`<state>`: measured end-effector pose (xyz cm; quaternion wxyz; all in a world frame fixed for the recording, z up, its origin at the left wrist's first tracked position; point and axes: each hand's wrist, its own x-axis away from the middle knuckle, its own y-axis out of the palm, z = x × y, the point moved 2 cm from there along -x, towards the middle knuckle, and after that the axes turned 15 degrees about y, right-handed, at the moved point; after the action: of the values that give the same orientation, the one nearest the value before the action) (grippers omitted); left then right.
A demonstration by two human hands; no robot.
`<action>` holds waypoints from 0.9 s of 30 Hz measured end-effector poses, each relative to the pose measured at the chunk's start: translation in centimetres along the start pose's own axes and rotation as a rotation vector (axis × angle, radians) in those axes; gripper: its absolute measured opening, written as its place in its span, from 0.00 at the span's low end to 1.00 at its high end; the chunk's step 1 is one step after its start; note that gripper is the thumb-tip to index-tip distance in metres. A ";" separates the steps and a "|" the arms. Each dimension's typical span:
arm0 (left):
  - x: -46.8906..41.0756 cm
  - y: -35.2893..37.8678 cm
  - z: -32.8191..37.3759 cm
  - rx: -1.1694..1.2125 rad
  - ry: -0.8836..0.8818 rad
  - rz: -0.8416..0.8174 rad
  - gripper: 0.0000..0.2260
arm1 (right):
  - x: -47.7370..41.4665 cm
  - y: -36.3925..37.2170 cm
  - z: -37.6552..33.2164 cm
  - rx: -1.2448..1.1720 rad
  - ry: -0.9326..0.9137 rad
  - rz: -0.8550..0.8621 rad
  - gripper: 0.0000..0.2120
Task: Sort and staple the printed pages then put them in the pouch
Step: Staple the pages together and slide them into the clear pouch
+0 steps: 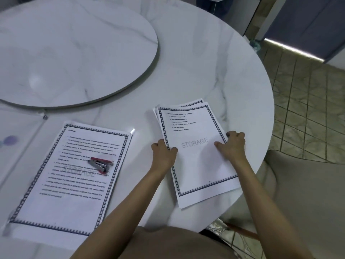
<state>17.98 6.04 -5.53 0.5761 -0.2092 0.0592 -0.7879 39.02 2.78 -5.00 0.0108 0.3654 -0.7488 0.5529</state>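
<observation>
Nearest: two bare forearms reach forward over the counter edge.

Both hands are closed on one stack of white printed pages with a dark patterned border. The left hand pinches its left edge, thumb on top. The right hand pinches the right edge, thumb flat on the sheet beside the grey "STORAGE" watermark.

Key relation: the stack lies straight ahead, between the hands. Its long axis runs away from the person, with the far end leaning slightly left. The far corners are fanned (sheets not squared), so squaring them up looks like the step in hand.

To the left, apart from the stack, lies a second bordered set of text-filled pages, flat, with its far end leaning right. On its middle rests a small red-and-metal stapler. The left hand is the nearer one to it.

Further left, at the frame edge, is a clear, glossy plastic pouch with a zip, blurred, lying flat. It is well apart from the held stack.

The paper is thin and limp, likely to slide on the smooth, hard surface of the round white marble-patterned counter.

Far: a raised round turntable of the same marbled stone.
</observation>
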 end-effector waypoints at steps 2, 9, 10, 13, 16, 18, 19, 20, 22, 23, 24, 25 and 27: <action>-0.3 -0.3 -0.2 0.047 -0.001 -0.005 0.14 | -0.1 0.2 -0.1 0.016 0.021 -0.004 0.29; -0.3 -0.8 -0.9 0.152 -0.017 0.028 0.15 | 0.6 1.1 -0.3 0.029 0.037 -0.038 0.27; -0.2 -0.8 -1.0 0.153 -0.003 0.038 0.15 | 0.7 1.2 -0.4 0.045 0.029 -0.026 0.28; 0.6 -1.1 -0.9 0.142 0.057 0.056 0.11 | 1.0 1.3 -0.4 0.052 0.013 -0.002 0.30; 1.1 -2.1 -0.2 0.043 0.244 0.038 0.06 | 1.4 1.4 -0.4 -0.009 -0.035 -0.003 0.30; 1.2 -3.1 0.4 0.004 0.345 0.027 0.07 | 1.7 1.4 -0.6 -0.116 -0.093 -0.016 0.30; 1.3 -3.8 0.7 0.008 0.383 0.014 0.08 | 1.8 1.4 -0.8 -0.187 -0.116 -0.042 0.30; 1.3 -4.4 1.0 0.030 0.420 -0.007 0.10 | 1.8 1.3 -1.0 -0.268 -0.125 -0.088 0.30; 1.5 -5.7 1.5 0.096 0.483 -0.046 0.11 | 2.0 1.0 -1.4 -0.464 -0.124 -0.214 0.28; 1.6 -6.3 1.6 0.125 0.500 -0.047 0.11 | 2.2 0.8 -1.5 -0.563 -0.135 -0.282 0.24; 1.7 -6.8 1.6 0.138 0.505 -0.031 0.10 | 2.4 0.5 -1.6 -0.636 -0.147 -0.351 0.19; 1.7 -7.1 1.6 0.138 0.504 -0.005 0.10 | 2.7 0.4 -1.8 -0.680 -0.166 -0.410 0.14; 1.8 -7.6 1.6 0.118 0.496 0.072 0.08 | 2.9 0.1 -2.0 -0.725 -0.210 -0.441 0.10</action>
<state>11.50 7.12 -1.04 0.5827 0.0264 0.1599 -0.7964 36.08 2.91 -3.04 0.1800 0.5433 -0.7956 0.1989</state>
